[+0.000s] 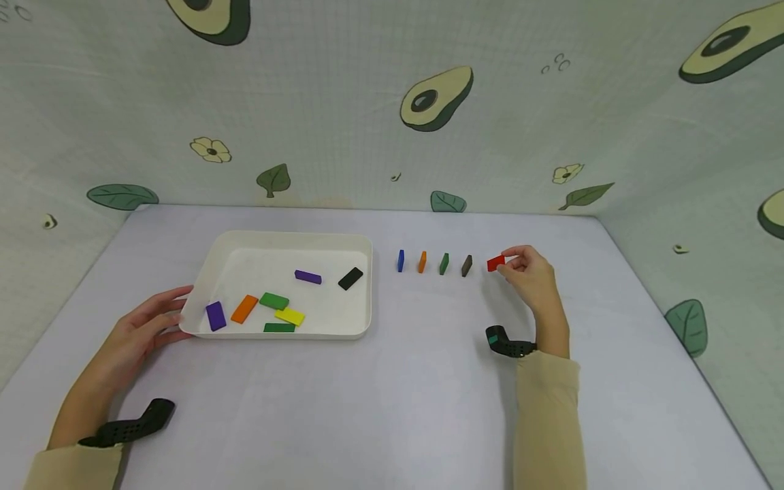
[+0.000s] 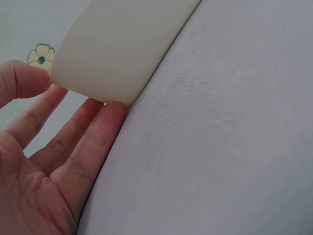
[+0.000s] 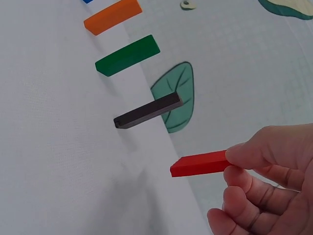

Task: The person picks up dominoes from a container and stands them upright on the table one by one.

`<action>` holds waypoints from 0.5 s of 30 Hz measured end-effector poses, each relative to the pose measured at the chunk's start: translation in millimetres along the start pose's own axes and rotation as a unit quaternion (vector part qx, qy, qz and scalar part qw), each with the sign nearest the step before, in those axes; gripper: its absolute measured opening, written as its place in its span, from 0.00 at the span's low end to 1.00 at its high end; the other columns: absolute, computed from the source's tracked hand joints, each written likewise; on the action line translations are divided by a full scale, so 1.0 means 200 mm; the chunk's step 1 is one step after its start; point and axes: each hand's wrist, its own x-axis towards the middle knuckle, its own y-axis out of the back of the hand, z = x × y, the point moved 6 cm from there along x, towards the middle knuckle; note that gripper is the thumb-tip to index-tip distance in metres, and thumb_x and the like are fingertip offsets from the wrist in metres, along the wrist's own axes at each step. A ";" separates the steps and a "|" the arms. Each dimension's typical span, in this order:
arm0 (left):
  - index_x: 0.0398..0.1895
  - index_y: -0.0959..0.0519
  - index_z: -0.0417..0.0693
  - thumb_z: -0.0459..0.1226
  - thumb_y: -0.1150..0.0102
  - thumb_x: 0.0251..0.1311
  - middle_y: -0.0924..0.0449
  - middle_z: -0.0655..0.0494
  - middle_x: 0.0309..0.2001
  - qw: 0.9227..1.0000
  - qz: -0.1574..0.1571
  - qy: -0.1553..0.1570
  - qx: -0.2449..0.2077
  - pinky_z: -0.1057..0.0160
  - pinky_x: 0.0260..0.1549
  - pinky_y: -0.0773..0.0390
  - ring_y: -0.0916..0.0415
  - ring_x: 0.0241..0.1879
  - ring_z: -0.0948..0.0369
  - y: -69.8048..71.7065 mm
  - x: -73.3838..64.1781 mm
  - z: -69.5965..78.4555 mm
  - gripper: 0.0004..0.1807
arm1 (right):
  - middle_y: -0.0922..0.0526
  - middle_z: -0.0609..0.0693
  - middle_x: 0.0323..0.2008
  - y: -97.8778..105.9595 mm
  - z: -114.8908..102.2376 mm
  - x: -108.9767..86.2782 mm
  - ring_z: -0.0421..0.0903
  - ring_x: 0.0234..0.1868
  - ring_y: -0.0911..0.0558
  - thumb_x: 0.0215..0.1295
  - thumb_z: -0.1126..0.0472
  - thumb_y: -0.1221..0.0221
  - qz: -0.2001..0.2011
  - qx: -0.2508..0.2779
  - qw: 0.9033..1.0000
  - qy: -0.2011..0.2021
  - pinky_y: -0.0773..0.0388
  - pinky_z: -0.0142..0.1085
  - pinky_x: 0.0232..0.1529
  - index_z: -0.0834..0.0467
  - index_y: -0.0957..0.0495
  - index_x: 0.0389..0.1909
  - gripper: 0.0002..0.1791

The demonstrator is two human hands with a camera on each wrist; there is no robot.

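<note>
Red is the block (image 1: 495,263) I pinch in my right hand (image 1: 530,279), just right of the standing row of blue, orange, green and dark blocks (image 1: 444,264), while my left hand (image 1: 139,331), fingers extended, touches the left end of the white tray (image 1: 263,262)

Blue block (image 3: 87,1) — nearly all cut off by right wrist view's top edge. Red block (image 3: 198,164): one end hidden behind right hand (image 1: 534,282). Front green block (image 1: 279,327): lower part hidden behind wall of white tray (image 1: 331,313). Left sleeve (image 1: 73,468), right sleeve (image 1: 548,422) — cut off by head view's bottom edge.
</note>
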 end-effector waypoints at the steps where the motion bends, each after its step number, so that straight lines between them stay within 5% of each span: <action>1: 0.67 0.37 0.50 0.32 0.57 0.68 0.28 0.69 0.51 1.000 -0.001 -0.002 -0.001 0.75 0.37 0.20 0.23 0.43 0.75 0.00 0.00 0.00 0.23 | 0.27 0.52 0.32 0.00 0.00 0.00 0.39 0.28 0.29 0.61 0.63 0.46 -0.001 -0.001 1.000 -0.001 0.30 0.25 0.26 0.63 0.29 0.51 0.17; 15: 0.67 0.37 0.51 0.32 0.56 0.68 0.28 0.69 0.51 1.000 0.003 0.001 -0.002 0.75 0.37 0.20 0.23 0.43 0.75 0.00 0.01 -0.01 0.24 | 0.25 0.53 0.31 -0.03 0.05 0.03 0.40 0.27 0.30 0.60 0.65 0.47 -0.016 -0.017 1.000 -0.005 0.31 0.26 0.26 0.65 0.29 0.50 0.17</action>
